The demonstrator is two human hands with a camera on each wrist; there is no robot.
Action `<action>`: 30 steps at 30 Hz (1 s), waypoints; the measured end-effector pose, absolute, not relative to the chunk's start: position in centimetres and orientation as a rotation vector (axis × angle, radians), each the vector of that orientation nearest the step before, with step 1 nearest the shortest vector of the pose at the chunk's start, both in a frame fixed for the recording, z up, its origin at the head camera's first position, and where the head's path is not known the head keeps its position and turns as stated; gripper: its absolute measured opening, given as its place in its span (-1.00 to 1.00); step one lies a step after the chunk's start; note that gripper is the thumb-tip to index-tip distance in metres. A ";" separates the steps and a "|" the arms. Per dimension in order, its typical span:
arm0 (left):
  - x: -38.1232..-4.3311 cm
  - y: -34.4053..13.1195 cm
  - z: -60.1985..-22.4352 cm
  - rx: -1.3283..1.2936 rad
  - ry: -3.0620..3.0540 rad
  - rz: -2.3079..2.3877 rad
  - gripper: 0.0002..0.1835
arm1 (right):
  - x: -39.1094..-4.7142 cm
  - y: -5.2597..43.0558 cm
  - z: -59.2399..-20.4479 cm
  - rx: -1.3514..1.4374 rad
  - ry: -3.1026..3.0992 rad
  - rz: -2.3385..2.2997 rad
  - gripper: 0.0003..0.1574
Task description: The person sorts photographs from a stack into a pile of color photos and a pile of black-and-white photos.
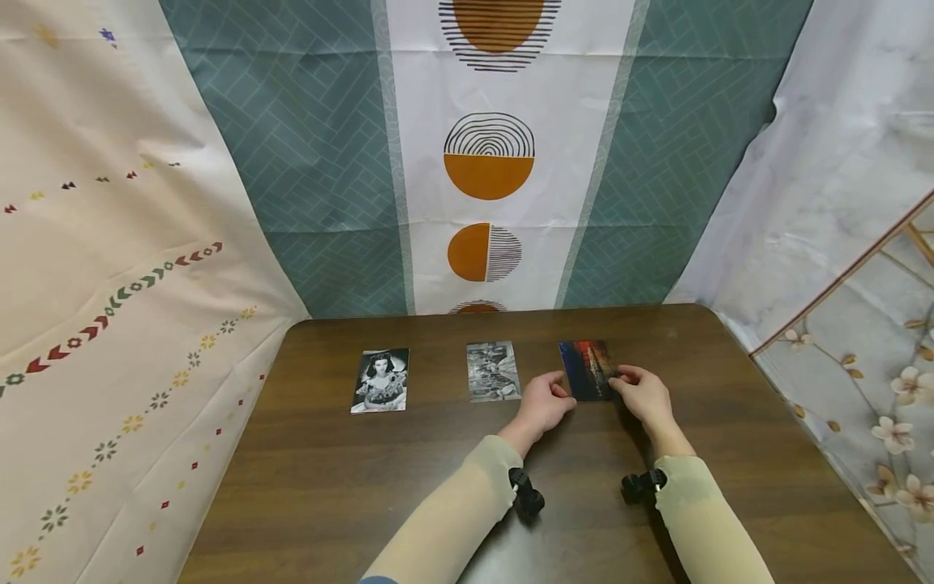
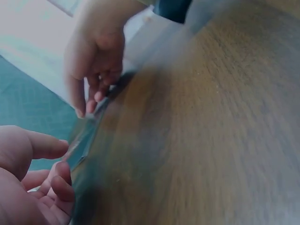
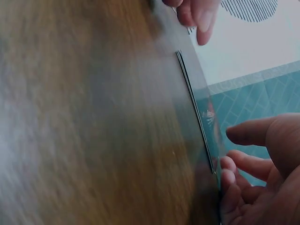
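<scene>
Both hands are at a colour photo card (image 1: 586,369) lying on the table at the right, dark blue with red and orange; in the right wrist view its edge (image 3: 196,112) shows several thin layers, like a small stack. My left hand (image 1: 541,404) is at its lower left corner, thumb and fingers apart in the left wrist view. At the right edge is my right hand (image 1: 645,397), with thumb and fingertips (image 3: 228,177) beside the card and a gap between them. A black-and-white photo card (image 1: 493,371) lies left of the left hand, and another, a portrait (image 1: 381,381), lies farther left.
The brown wooden table (image 1: 306,503) ends at a back edge just behind the cards. A patterned cloth (image 1: 481,268) hangs behind it, with more cloth at both sides. Each wrist wears a small black camera (image 1: 527,496).
</scene>
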State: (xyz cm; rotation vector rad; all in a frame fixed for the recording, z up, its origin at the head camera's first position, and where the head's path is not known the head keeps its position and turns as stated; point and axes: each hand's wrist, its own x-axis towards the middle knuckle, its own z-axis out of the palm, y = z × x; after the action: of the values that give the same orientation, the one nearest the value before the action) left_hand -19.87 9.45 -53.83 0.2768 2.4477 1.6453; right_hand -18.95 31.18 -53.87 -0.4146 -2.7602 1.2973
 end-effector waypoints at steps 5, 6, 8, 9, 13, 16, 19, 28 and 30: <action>-19.5 7.1 -53.4 0.284 2.342 1.776 -0.38 | -19.2 30.1 -53.5 -0.444 -2.680 1.267 -0.38; -19.5 6.6 -53.2 0.280 2.333 1.784 -0.38 | -19.3 29.9 -53.4 -0.442 -2.667 1.265 -0.39; -19.7 5.6 -52.9 0.282 2.324 1.793 -0.39 | -19.5 29.3 -53.0 -0.426 -2.650 1.265 -0.40; -19.8 5.1 -52.7 0.279 2.321 1.795 -0.39 | -19.6 29.0 -52.9 -0.414 -2.646 1.265 -0.40; -20.0 3.2 -52.3 0.268 2.305 1.834 -0.38 | -20.0 27.8 -52.7 -0.366 -2.650 1.277 -0.41; -20.2 1.8 -52.2 0.243 2.287 1.874 -0.38 | -20.2 26.9 -52.7 -0.328 -2.664 1.293 -0.42; -20.4 0.5 -52.1 0.213 2.293 1.890 -0.38 | -20.2 25.9 -52.7 -0.279 -2.679 1.307 -0.43; -20.8 -3.5 -52.8 0.114 2.360 1.889 -0.38 | -20.8 21.9 -52.6 -0.124 -2.730 1.425 -0.44; -20.8 -4.3 -53.0 0.088 2.359 1.892 -0.38 | -20.9 21.0 -52.6 -0.103 -2.748 1.508 -0.42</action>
State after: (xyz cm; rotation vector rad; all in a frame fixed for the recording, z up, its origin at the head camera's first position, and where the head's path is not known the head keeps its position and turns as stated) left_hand -20.82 -4.28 -52.99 0.0876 2.3586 1.8922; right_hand -20.94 21.01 -52.62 -0.1025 -2.7477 1.5079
